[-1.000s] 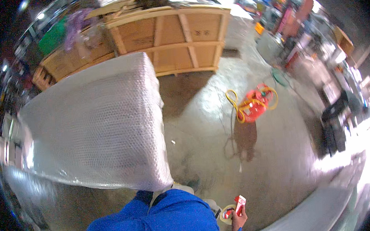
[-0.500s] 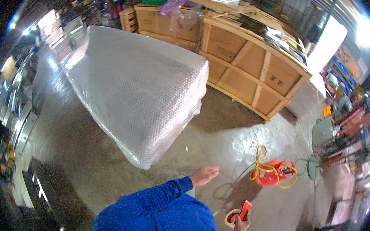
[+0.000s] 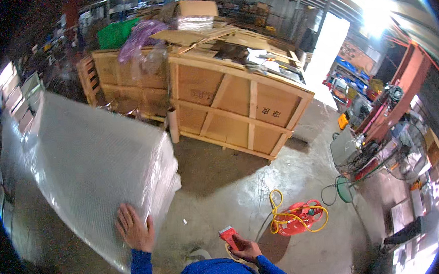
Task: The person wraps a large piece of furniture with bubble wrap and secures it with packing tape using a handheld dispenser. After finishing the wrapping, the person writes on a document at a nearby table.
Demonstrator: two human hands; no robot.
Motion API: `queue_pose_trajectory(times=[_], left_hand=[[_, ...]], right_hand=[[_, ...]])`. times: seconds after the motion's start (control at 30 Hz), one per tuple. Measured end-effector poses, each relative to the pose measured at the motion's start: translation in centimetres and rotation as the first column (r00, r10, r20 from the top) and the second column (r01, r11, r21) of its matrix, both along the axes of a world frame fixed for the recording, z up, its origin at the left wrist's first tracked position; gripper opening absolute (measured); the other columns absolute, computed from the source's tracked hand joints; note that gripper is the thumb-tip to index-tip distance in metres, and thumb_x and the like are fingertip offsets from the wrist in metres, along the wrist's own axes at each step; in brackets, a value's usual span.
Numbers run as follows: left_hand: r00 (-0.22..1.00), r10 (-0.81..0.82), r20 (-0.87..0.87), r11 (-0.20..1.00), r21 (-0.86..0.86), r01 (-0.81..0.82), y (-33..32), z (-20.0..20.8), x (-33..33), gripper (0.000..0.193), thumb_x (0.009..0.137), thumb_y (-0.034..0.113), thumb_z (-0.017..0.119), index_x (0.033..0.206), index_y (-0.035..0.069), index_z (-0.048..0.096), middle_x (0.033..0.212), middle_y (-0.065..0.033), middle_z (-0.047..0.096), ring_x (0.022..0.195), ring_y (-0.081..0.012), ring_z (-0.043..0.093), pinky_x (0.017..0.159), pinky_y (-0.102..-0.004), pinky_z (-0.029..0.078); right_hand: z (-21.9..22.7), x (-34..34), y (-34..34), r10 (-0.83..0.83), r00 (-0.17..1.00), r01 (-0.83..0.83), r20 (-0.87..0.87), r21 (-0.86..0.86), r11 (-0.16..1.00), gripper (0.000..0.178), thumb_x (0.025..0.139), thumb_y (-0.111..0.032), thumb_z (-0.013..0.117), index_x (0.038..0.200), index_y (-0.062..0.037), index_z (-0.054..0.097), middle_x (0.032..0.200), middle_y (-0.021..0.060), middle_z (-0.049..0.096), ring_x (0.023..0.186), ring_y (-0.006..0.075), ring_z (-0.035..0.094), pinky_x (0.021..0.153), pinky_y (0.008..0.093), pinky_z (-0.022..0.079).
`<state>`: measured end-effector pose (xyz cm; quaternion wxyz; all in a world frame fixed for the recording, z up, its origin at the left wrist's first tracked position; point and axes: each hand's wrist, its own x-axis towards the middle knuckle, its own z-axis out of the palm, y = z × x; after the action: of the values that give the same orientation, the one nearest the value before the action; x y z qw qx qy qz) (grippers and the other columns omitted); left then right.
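A large block covered in bubble wrap (image 3: 93, 151) takes up the left side, its near corner close to me. My left hand (image 3: 135, 229) lies flat on its top near that corner, fingers spread, holding nothing. In my right hand (image 3: 249, 250) is a red tape dispenser (image 3: 227, 233), gripped at waist height in front of my body. Its tape roll is mostly hidden from this angle. The dispenser is apart from the wrapped block.
Beyond the block stands a long wooden crate (image 3: 226, 81), with boards and cardboard on top. A brown tube (image 3: 173, 125) leans by it. On the floor to the right lies a red object (image 3: 293, 224) with a looped yellow hose (image 3: 274, 209). A fan (image 3: 406, 152) stands farther right.
The view has swung to the right. My left hand has moved from hanging free onto the bubble wrap. My right hand has brought the dispenser inward, in front of me.
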<state>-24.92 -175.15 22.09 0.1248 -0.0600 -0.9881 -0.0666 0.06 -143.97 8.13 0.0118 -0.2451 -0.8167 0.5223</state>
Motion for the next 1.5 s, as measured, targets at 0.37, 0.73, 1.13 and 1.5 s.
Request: queue_pose_trajectory(times=[0.37,0.73,1.13,1.5], left_hand=[[0.737,-0.672,-0.066,0.508,0.684,0.524,19.8,1.3,-7.0,0.043,0.094,0.027,0.055,0.125,-0.003,0.059,0.128,-0.0245,0.060,0.122,-0.0392,0.056,0.107,-0.0469,0.040],[0.570,-0.820,0.054,0.385,0.789,0.479,53.9,0.4,-25.5,0.028,0.090,0.019,0.065,0.110,0.000,0.067,0.103,-0.0153,0.072,0.098,-0.0310,0.069,0.085,-0.0393,0.053],[0.545,-0.836,-0.063,0.195,0.895,0.402,81.2,2.6,-44.0,0.032,0.096,0.023,0.063,0.112,-0.004,0.066,0.101,-0.0145,0.072,0.093,-0.0187,0.069,0.086,-0.0327,0.053],[0.584,-0.774,-0.245,0.474,0.387,0.791,109.5,7.1,-82.0,0.026,0.083,0.026,0.073,0.100,0.007,0.067,0.107,-0.0132,0.065,0.108,-0.0334,0.056,0.094,-0.0428,0.042]], right_hand=[[-0.7,-12.7,11.0,-0.060,0.997,0.050,0.055,0.162,0.985,0.083,0.073,-0.040,0.084,0.145,-0.0167,0.050,0.113,0.0146,0.070,0.103,0.0237,0.069,0.090,0.0343,0.052],[1.1,-28.8,40.8,-0.258,0.911,0.303,-0.322,0.099,0.948,0.100,0.073,-0.024,0.089,0.151,0.0004,0.031,0.133,0.0179,0.060,0.119,0.0214,0.059,0.102,0.0356,0.047],[16.6,-46.1,72.5,-0.217,0.567,0.560,-0.795,0.178,0.809,0.104,0.068,-0.021,0.092,0.150,0.0035,0.032,0.133,0.0203,0.057,0.122,0.0270,0.057,0.101,0.0383,0.047],[23.2,-60.1,95.3,-0.043,0.860,0.489,-0.508,0.800,0.348,0.079,0.076,0.000,0.066,0.149,-0.0101,0.039,0.105,0.0139,0.061,0.090,0.0346,0.060,0.077,0.0457,0.047]])
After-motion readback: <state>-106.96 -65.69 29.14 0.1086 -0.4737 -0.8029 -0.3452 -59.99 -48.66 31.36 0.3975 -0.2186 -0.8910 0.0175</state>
